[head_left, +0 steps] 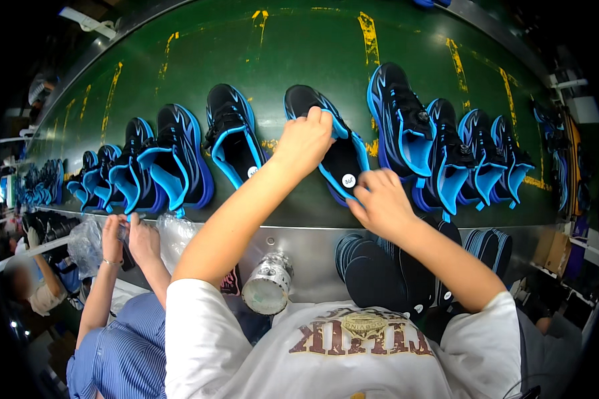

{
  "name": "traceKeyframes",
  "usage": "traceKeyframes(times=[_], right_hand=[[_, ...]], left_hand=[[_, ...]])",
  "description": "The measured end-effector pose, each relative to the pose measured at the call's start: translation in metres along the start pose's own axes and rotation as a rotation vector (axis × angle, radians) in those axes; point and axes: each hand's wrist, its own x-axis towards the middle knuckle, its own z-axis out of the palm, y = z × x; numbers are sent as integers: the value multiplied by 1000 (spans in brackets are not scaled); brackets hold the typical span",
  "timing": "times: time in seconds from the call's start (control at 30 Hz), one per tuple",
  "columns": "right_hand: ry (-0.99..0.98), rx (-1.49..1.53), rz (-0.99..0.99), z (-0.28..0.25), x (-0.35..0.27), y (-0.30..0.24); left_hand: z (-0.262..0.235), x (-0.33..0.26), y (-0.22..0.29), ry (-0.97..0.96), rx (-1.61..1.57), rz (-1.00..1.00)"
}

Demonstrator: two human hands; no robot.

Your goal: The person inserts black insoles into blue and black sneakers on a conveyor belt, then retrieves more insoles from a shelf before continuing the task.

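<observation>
A black and blue sports shoe point(303, 98) lies on the green surface in front of me, toe pointing away. My left hand point(303, 143) is closed on the upper edge of its opening, by the tongue. At the heel, my right hand point(381, 201) has its fingers curled against the collar, the thumb pointing toward the rear edge. Inside the shoe lies a black insole point(337, 163) with a round white mark at its heel end. Just left stands another shoe point(229, 110), also with a white mark inside; to the right is a shoe point(393, 100) turned slightly away.
More matching shoes line the green conveyor point(313, 46) on both sides. Stacks of black insoles point(376, 272) rest on the metal ledge point(313, 256) below, beside a speckled cylindrical container point(269, 282). At left, a co-worker's hands point(130, 239) are near clear plastic point(86, 247).
</observation>
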Motion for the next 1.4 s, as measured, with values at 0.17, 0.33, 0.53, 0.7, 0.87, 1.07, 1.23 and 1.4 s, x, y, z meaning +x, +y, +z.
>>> traceKeyframes(times=[0.17, 0.33, 0.53, 0.7, 0.87, 1.07, 1.23, 1.4], right_hand=[[-18, 97, 80, 3, -51, -6], [-32, 306, 159, 8, -49, -7], [424, 251, 167, -8, -39, 20], [412, 60, 382, -22, -76, 80], [31, -207, 346, -16, -132, 124], [217, -302, 397, -35, -156, 178], [471, -232, 383, -51, -179, 163], [346, -27, 451, -25, -252, 102]], left_hand=[[-13, -32, 26, 256, -135, 103], [2, -43, 32, 454, -9, 7], [19, -12, 18, 317, -224, -275], [15, -10, 22, 273, -270, -400], [25, -14, 26, 362, -66, -346], [28, -10, 36, 455, -239, -530], [10, 10, 11, 87, -177, -572], [-1, 7, 9, -97, 116, -295]])
